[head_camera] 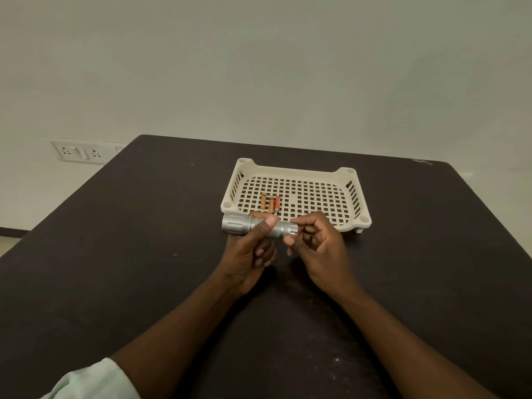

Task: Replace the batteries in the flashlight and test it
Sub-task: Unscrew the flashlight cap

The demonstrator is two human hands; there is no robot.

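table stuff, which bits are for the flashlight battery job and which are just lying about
For the job: flashlight, held by left hand and right hand; three batteries in the tray.
Just there: wall sockets.

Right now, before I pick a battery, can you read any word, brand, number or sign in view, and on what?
No text can be read in this view.
Batteries in the tray: label print too small and blurred.
Flashlight: no marking legible.
Wall sockets: no lettering shows.
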